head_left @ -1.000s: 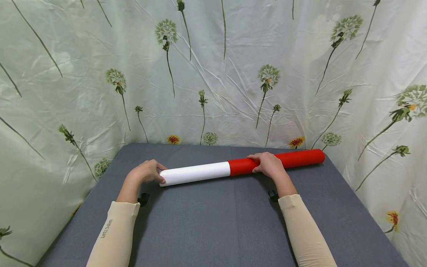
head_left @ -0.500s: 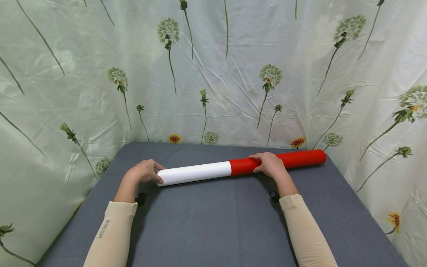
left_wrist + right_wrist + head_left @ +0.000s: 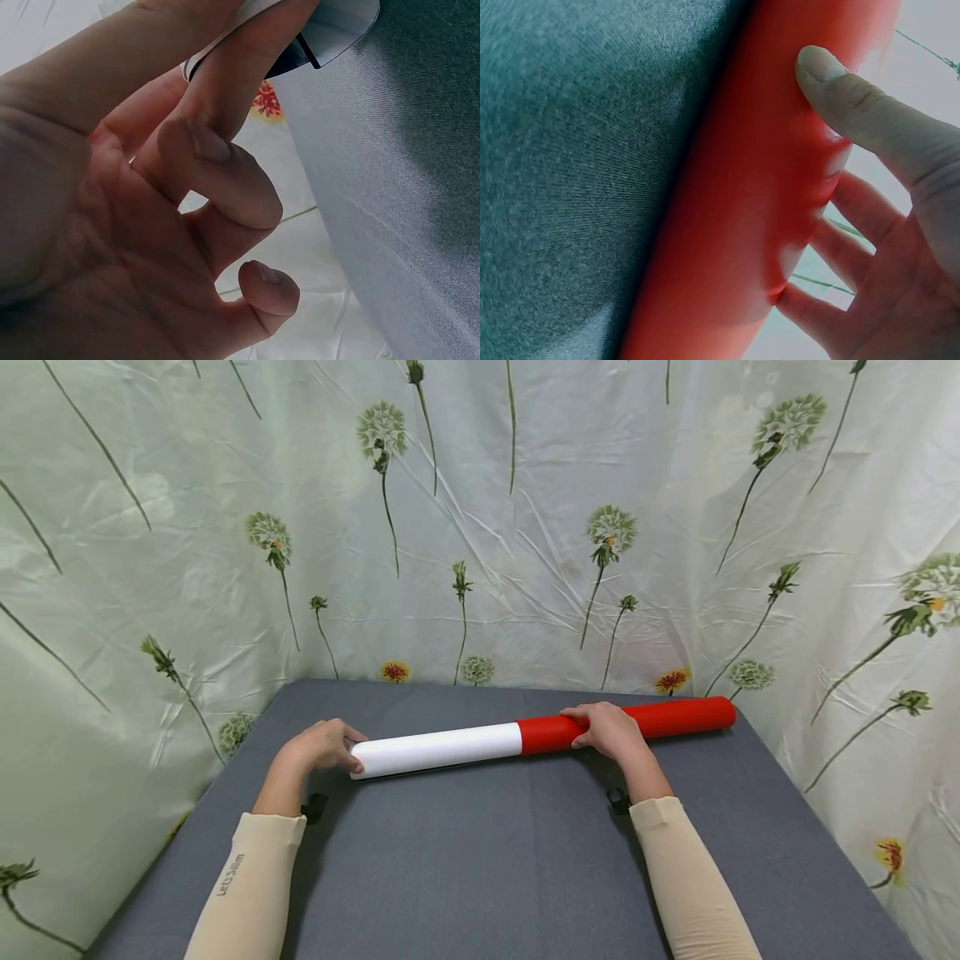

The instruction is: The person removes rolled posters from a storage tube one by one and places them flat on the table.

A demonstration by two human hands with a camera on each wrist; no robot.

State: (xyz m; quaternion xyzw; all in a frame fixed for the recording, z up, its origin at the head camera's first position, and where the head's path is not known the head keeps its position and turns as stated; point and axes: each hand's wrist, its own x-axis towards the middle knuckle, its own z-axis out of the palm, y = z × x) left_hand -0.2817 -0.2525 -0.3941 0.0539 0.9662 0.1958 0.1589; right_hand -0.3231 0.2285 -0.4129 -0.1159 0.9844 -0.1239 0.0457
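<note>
A long white roll (image 3: 438, 750) lies slantwise on the grey table, its right part inside a red roll (image 3: 682, 714). My left hand (image 3: 326, 745) pinches the white roll's left end between thumb and finger. In the left wrist view the white roll's end (image 3: 345, 30) looks hollow, with a dark edge inside; the other fingers are loosely bent off it. Over the red roll, near where the white emerges, my right hand (image 3: 609, 728) grips from above. The right wrist view shows its thumb (image 3: 840, 90) across the red surface and its fingers on the far side.
The grey cloth-covered table (image 3: 450, 868) stretches in front of the rolls. Behind and beside it hangs a pale curtain (image 3: 480, 527) with dandelion prints. The red roll's right end is close to the table's far right corner.
My left hand has shifted a little to the left with the white roll's end, and more white shows outside the red roll. The right hand and red roll have kept nearly still.
</note>
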